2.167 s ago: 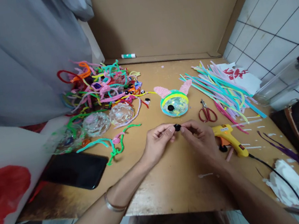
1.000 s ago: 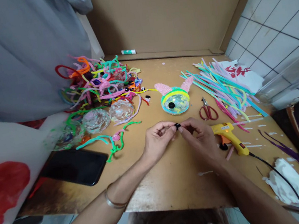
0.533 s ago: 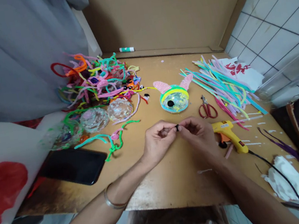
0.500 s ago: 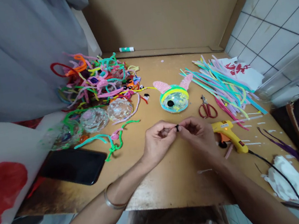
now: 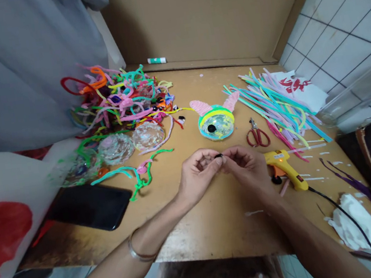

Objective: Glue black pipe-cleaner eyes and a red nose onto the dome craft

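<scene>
Between the fingertips of both hands is a small black piece (image 5: 218,156), mostly covered, so its exact kind is unclear. My left hand (image 5: 199,171) pinches it from the left, and my right hand (image 5: 245,166) pinches it from the right. Just beyond the hands sits a clear dome (image 5: 222,126) trimmed with yellow, green and blue pipe cleaners. Two pink ear shapes rise from its top, and one black round eye (image 5: 211,128) is on its front. Right of my right hand lies a yellow hot glue gun (image 5: 285,166), its light glowing.
Red-handled cutters (image 5: 257,136) lie right of the dome, near a bundle of pastel pipe cleaners (image 5: 271,103). Tangled pipe cleaners (image 5: 123,97), clear domes (image 5: 148,136) and a black phone (image 5: 93,206) occupy the left. Crumpled tissue (image 5: 354,220) and the glue gun's cord (image 5: 347,210) are at right.
The black piece has turned slightly between my fingertips and now looks flatter. My left thumb has shifted a little to the right; the objects on the table stay put.
</scene>
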Demonstrator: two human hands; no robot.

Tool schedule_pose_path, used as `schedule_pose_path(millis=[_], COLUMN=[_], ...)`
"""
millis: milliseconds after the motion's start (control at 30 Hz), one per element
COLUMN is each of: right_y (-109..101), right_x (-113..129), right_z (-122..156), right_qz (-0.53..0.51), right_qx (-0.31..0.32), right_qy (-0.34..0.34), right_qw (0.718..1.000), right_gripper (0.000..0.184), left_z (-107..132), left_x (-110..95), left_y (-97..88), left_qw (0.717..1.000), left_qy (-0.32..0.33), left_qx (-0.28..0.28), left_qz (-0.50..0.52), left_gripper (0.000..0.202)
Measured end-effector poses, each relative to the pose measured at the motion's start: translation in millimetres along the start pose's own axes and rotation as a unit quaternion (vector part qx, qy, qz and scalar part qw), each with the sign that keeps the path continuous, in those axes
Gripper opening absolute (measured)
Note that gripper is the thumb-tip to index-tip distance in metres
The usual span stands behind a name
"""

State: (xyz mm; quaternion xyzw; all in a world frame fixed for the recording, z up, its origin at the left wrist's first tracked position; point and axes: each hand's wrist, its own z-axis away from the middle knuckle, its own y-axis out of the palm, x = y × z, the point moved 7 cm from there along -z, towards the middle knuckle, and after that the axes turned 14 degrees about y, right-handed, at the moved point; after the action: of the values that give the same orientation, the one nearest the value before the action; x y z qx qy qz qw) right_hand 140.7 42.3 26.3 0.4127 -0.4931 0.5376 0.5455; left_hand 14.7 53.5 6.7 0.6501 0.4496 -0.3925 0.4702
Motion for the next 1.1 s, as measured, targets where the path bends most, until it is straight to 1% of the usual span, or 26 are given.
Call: schedule_pose_path(millis=[100,200,333,400,567,633,733,800,867,967,1100], right_y=[1.7,0.2,-10.5,-12.6,-5.3,-3.6,-3.4,-4.2,-6.1,-8.2,-8.0], right_x=[2.9,5.7,11.5,13.8,16.9,18.6,20.6,18.7,14.1,6.3,1.5], right_z=[1.5,2.8,3.7,4.0,4.9,5.7,5.3,2.5,-2.0,-7.6,-9.1], right_qz=[-0.002,0.025,0.095,0.131,0.195,0.216,0.245,0.235,0.188,0.112,0.091], right_qx=[0.024,0.023,-0.042,-0.056,-0.028,-0.028,-0.028,-0.008,0.02,0.052,0.072], right_qy=[-0.011,-0.025,-0.064,-0.082,-0.115,-0.129,-0.141,-0.125,-0.084,-0.018,0.023], right_qw=[1.0,0.999,0.992,0.986,0.974,0.968,0.959,0.964,0.978,0.992,0.993], right_gripper=[0.014,0.015,0.015,0.015,0.015,0.015,0.013,0.013,0.014,0.017,0.022], left_z=[-1.7,-2.5,-2.4,-2.4,-2.9,-2.5,-1.6,-1.0,-0.4,-0.1,-1.1], left_x=[3.2,3.9,3.5,4.2,6.5,8.5,9.7,8.8,7.6,6.2,4.7], left_y=[-2.6,-6.1,-7.5,-6.8,-5.7,-5.6,-5.2,-4.3,-3.4,-2.4,-1.5], left_qw=[1.0,0.999,0.998,0.998,0.996,0.996,0.993,0.991,0.99,0.994,0.996], left_qy=[-0.019,-0.028,-0.029,-0.029,-0.019,-0.011,0.018,0.039,0.04,0.01,-0.015], left_qx=[-0.01,-0.024,-0.024,-0.015,0.001,0.005,0.02,0.034,0.041,0.037,0.031], left_qz=[0.006,-0.011,-0.04,-0.052,-0.082,-0.091,-0.113,-0.127,-0.126,-0.104,-0.085], left_gripper=[0.032,0.033,0.029,0.027,0.023,0.021,0.015,0.013,0.013,0.016,0.019])
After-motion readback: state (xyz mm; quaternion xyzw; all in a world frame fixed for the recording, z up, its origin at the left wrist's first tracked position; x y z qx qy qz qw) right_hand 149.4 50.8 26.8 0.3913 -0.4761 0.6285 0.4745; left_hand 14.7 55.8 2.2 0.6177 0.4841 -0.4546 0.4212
